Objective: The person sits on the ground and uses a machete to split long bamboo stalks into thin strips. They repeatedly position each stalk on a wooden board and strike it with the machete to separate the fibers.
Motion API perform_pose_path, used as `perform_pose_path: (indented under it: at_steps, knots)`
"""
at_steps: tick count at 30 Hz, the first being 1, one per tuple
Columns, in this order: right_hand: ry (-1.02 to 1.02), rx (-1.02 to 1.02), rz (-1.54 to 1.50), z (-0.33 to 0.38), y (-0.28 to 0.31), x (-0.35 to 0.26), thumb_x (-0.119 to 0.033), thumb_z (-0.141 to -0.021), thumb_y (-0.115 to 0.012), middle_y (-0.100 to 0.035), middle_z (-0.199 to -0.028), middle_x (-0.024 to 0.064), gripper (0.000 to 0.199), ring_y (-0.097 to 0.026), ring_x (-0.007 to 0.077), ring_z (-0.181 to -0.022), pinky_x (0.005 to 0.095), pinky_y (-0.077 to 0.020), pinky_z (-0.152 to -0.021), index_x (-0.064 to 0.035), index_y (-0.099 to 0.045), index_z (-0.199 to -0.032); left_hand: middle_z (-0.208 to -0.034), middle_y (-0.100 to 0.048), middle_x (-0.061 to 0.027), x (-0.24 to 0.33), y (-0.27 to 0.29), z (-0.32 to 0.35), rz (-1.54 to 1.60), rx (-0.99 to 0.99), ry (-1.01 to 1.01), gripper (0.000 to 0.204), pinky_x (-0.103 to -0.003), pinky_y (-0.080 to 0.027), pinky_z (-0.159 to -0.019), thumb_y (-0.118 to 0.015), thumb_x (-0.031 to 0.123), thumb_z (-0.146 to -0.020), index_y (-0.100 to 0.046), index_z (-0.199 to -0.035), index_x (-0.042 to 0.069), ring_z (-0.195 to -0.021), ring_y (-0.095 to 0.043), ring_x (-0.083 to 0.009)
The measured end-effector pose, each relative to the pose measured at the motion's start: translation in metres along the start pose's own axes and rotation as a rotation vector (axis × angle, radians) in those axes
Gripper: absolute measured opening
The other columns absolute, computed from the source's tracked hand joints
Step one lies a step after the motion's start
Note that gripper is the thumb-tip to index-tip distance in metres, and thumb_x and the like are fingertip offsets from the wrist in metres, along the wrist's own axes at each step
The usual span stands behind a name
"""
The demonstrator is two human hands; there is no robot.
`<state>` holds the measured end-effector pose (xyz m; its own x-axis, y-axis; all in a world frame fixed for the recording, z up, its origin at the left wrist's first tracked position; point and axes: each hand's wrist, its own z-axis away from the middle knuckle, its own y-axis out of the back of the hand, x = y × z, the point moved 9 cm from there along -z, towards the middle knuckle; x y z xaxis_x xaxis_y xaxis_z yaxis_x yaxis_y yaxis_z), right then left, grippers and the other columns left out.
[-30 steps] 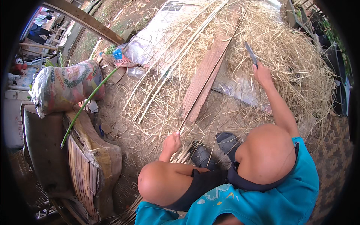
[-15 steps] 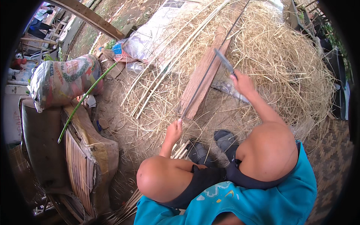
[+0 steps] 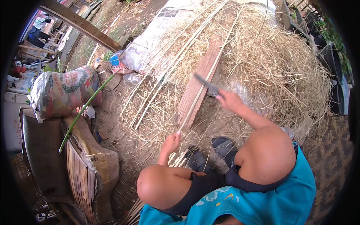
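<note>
My left hand (image 3: 171,143) is closed on the near end of a long, thin bamboo strip (image 3: 214,66), pale side up. The strip runs away from me along a brown wooden plank (image 3: 190,93) that lies on the ground in front of my feet. In my right hand (image 3: 229,100), closed round its handle, is a knife (image 3: 203,81). Its dark blade points to the left and lies across the strip above the plank; whether it touches the strip I cannot tell.
A big heap of thin shavings (image 3: 285,71) spreads right of the plank. Several pale strips (image 3: 165,79) lie to its left. Further left are a stuffed sack (image 3: 67,88), a green stalk (image 3: 85,104) and a worn seat (image 3: 101,150). Woven matting (image 3: 326,161) covers the right.
The strip in my left hand shows its pale side now, where a dark side showed before. My right hand has brought the knife nearer and leftward. My left hand is slightly lower.
</note>
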<state>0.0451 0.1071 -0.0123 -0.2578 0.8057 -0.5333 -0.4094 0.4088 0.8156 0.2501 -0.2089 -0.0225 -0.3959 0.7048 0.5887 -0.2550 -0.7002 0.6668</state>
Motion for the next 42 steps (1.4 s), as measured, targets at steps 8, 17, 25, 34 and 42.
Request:
perform_pose_path:
  at_steps: [8,17,25,34,42]
  knots:
    - [-0.234,0.251,0.118,-0.031,0.087,0.092,-0.042,-0.106,-0.048,-0.067,-0.096,0.0228,0.039,-0.07,0.0409,-0.079,0.0517,-0.0582,-0.069,-0.0077,-0.056,-0.122,-0.075,-0.067,-0.0241,-0.143,0.045,0.142,-0.237,0.075,0.255,0.045,-0.053,-0.048,-0.067,-0.049,0.041,-0.104,-0.063,-0.089,0.001,-0.073,-0.064,-0.0459]
    - [0.2,-0.096,0.15,0.035,-0.029,-0.041,-0.048,-0.105,-0.045,-0.067,-0.1,0.0217,0.042,-0.07,0.0412,-0.086,0.0518,-0.0577,-0.075,-0.0196,-0.055,-0.135,-0.072,-0.064,-0.0293,-0.011,-0.001,0.032,-0.32,0.103,-0.02,0.033,-0.06,-0.049,-0.062,-0.049,0.036,-0.105,-0.055,-0.105,0.003,-0.069,-0.065,-0.0501]
    - [0.055,0.117,-0.049,0.023,0.022,-0.001,-0.044,-0.105,-0.048,-0.069,-0.087,0.0229,0.043,-0.07,0.0431,-0.081,0.0537,-0.0573,-0.075,-0.0099,-0.059,-0.128,-0.077,-0.066,-0.0287,-0.019,-0.017,-0.001,0.14,-0.158,0.101,0.059,-0.056,-0.049,-0.081,-0.039,0.046,-0.108,-0.066,-0.087,-0.002,-0.082,-0.064,-0.0501]
    - [0.099,0.094,0.013,0.03,0.011,-0.027,-0.048,-0.102,-0.051,-0.068,-0.095,0.0215,0.047,-0.07,0.0432,-0.084,0.052,-0.0574,-0.076,-0.0147,-0.058,-0.135,-0.077,-0.063,-0.0311,-0.022,-0.006,0.005,-0.021,0.04,0.005,0.055,-0.056,-0.046,-0.07,-0.041,0.039,-0.108,-0.064,-0.082,-0.004,-0.075,-0.061,-0.0517]
    - [-0.293,0.332,0.061,-0.027,0.119,0.102,-0.04,-0.105,-0.048,-0.07,-0.082,0.0207,0.038,-0.07,0.0406,-0.08,0.0532,-0.056,-0.07,-0.0079,-0.061,-0.121,-0.079,-0.067,-0.0289,-0.1,0.002,0.079,-0.122,-0.035,0.257,0.062,-0.061,-0.046,-0.081,-0.036,0.049,-0.105,-0.07,-0.089,0.0,-0.086,-0.065,-0.0506]
